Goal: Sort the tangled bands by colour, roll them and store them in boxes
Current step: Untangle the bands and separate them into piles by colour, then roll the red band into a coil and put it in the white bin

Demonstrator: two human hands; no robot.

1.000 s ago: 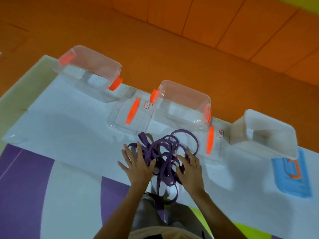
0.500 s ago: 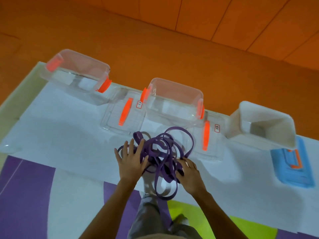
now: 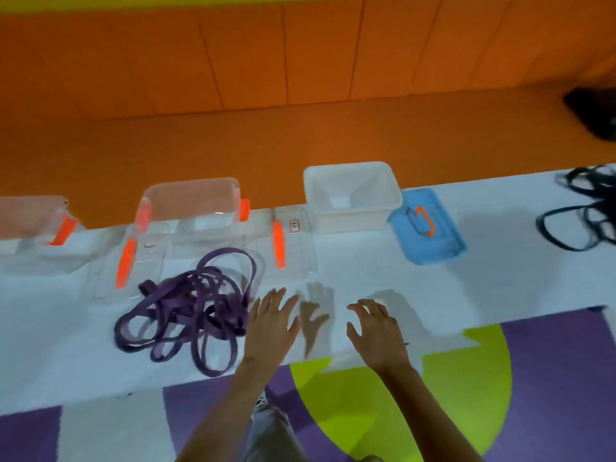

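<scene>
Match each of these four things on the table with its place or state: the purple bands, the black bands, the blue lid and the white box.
Things:
1 purple bands
2 black bands
3 blue lid
4 white box

Places or states:
A lies flat, orange handle on top
B far right end of the table
C stands open, no lid on it
D just left of the left hand

Pairs: 1-D, 2-B, 3-A, 4-C.
</scene>
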